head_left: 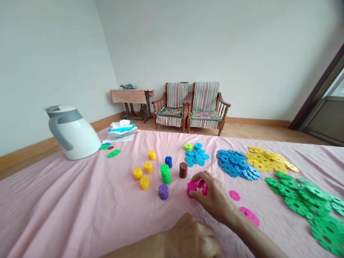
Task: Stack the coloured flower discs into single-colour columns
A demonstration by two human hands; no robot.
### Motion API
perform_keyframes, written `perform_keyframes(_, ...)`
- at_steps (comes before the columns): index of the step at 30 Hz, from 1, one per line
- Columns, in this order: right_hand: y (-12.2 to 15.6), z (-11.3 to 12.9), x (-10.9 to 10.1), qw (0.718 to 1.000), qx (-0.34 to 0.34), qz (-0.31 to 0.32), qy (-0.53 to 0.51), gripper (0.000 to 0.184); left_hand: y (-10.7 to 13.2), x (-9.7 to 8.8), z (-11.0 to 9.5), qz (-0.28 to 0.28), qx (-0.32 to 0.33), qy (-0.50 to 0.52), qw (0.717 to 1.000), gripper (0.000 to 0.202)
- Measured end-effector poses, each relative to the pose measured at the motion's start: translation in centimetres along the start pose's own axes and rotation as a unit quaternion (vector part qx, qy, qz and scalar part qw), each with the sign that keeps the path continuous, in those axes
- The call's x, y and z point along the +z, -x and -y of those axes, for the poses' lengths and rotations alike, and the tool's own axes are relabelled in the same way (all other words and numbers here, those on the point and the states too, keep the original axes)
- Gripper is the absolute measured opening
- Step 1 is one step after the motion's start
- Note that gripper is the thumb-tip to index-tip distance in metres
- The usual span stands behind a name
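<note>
My right hand (213, 195) has its thumb and index finger around a short stack of pink flower discs (191, 189), which stands on the cloth. More pink discs (204, 189) show behind the fingers, partly hidden. Nearer to me, my left hand (195, 236) is curled into a fist over the cloth; anything inside it is hidden. Left of the pink stack stand a brown stack (183, 170), a purple stack (163, 192), a taller green stack (165, 174) and a dark blue stack (168, 162). Loose pink discs lie flat by my right forearm, one single disc (234, 195) among them.
Several short yellow stacks (144, 183) stand left of centre. Piles of light blue discs (197, 157), blue discs (238, 164), yellow discs (268, 159) and green discs (309, 200) spread rightward. A white jug (77, 134) and tissue pack (123, 132) stand on the pink cloth (80, 200).
</note>
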State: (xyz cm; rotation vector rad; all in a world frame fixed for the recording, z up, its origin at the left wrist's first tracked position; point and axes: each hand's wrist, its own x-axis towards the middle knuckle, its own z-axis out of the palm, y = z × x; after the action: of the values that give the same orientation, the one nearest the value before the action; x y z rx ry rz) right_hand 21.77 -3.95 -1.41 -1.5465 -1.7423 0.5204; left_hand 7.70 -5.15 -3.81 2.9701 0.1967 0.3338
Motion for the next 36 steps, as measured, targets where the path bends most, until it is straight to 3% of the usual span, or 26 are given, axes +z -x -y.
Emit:
perform_keyframes(8,0.0,-0.2,-0.1,1.0,-0.011,-0.008,-0.003,0.016,0.1,0.1,0.0,0.0,-0.001,-0.002,1.0,0.028)
perform_keyframes(13,-0.8,-1.0,-2.1,0.996,0.001,-0.09,0.003,0.015,0.1,0.2,0.1,0.0,0.001,0.001,1.0,0.029)
perform_keyframes(17,-1.6,-3.3,-3.9,0.985,0.029,-0.147,0.081,0.015,0.0,0.1,0.1,0.001,0.004,0.01,1.0,0.029)
perform_keyframes(20,-1.7,-5.3,-4.2,0.987,0.028,-0.101,0.12,0.012,-0.1,0.0,0.1,-0.002,0.007,0.013,1.0,0.03)
perform_keyframes(25,-1.3,-7.3,-2.9,0.99,0.006,-0.052,0.131,0.021,-0.1,0.1,0.2,-0.001,0.013,0.014,1.0,0.031)
perform_keyframes(29,-1.4,-7.5,-2.2,0.986,0.025,-0.029,0.161,0.026,-0.1,0.1,0.1,-0.002,0.01,0.016,1.0,0.033)
perform_keyframes(36,-1.5,-7.0,-2.7,0.99,0.035,-0.02,0.138,0.016,-0.1,0.3,0.2,-0.001,0.015,0.017,1.0,0.033)
